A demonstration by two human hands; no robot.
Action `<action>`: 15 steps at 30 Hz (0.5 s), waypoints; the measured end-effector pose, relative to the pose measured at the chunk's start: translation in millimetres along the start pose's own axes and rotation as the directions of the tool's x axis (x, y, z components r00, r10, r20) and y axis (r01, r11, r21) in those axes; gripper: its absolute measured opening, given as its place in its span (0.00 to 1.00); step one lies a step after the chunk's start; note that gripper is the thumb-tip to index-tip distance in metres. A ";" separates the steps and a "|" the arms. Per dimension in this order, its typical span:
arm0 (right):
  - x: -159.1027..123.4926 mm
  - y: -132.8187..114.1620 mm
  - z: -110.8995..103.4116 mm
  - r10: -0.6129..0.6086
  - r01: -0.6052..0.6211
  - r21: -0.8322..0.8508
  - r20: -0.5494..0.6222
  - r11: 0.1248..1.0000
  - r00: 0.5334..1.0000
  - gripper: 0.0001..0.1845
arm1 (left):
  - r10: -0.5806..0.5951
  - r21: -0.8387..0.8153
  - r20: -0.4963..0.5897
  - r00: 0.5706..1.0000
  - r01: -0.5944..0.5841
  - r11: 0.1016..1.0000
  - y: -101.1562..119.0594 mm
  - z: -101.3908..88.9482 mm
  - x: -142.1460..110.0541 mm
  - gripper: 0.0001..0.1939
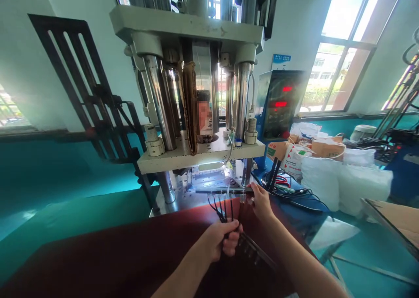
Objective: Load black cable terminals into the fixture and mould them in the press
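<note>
With fingers (231, 236) closed, the left hand (222, 239) grips black cables (232, 210) and the right hand (261, 200) a dark bar (209, 191), which uneven pulling could tilt.

Main surface (108, 250): dark red top, smooth, runs across foreground up to the press. Dim strip with small fittings (257, 252) at its near-right part, set diagonally; too dark to confirm contact.

Press bed (178, 185) just behind: bare metal, drilled hole pattern, pale flat block (207, 179) sitting on it.

Off-white platen (173, 159) above: cardboard piece (189, 110) upright on it, lower end at front edge.

Blue side surface (303, 215), right: loose black cables (312, 197), red loop (285, 181), black strips (273, 176) bunched, sticking up.

Floor (366, 237): teal, white sacks (348, 189) standing on it.
</note>
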State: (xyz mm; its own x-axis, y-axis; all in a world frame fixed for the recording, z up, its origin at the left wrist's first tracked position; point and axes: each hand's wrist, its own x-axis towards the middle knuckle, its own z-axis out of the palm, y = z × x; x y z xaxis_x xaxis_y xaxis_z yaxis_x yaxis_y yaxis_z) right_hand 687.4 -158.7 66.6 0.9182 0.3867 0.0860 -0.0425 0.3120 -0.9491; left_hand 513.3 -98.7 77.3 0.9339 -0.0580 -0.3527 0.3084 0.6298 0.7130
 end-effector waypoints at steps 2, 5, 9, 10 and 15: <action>1.7 -1.7 -11.0 0.017 -0.017 0.007 -0.036 1.000 0.999 0.22 | -0.036 0.098 0.054 0.998 0.030 0.995 -11.7 6.3 -10.9 0.11; 3.7 -9.6 -33.6 0.025 -0.026 -0.010 -0.061 1.000 0.998 0.22 | -0.002 0.148 0.076 0.997 -0.009 0.989 -25.7 12.9 -23.9 0.13; -1.2 -15.3 -69.5 0.015 -0.024 -0.095 -0.096 0.995 0.995 0.22 | 0.099 0.105 0.051 0.994 -0.104 0.989 -25.8 16.0 -29.4 0.14; -4.0 -14.4 -78.5 0.019 -0.031 -0.120 -0.104 0.992 0.994 0.22 | 0.116 0.104 0.047 0.992 -0.120 0.987 -23.7 16.6 -29.1 0.14; -18.3 -6.4 -118.5 0.136 -0.136 -0.214 -0.013 0.967 0.991 0.22 | 0.166 0.128 0.003 0.986 -0.165 0.978 -12.0 20.3 -29.0 0.16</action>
State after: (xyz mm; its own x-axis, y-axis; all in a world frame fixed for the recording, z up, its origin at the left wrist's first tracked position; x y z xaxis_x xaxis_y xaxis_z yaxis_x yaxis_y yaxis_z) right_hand 717.5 -270.6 35.2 0.9089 0.4143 -0.0481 -0.0816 0.0636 -0.9946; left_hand 486.3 -120.3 91.3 0.9727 0.0453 -0.2277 0.1705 0.5265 0.8329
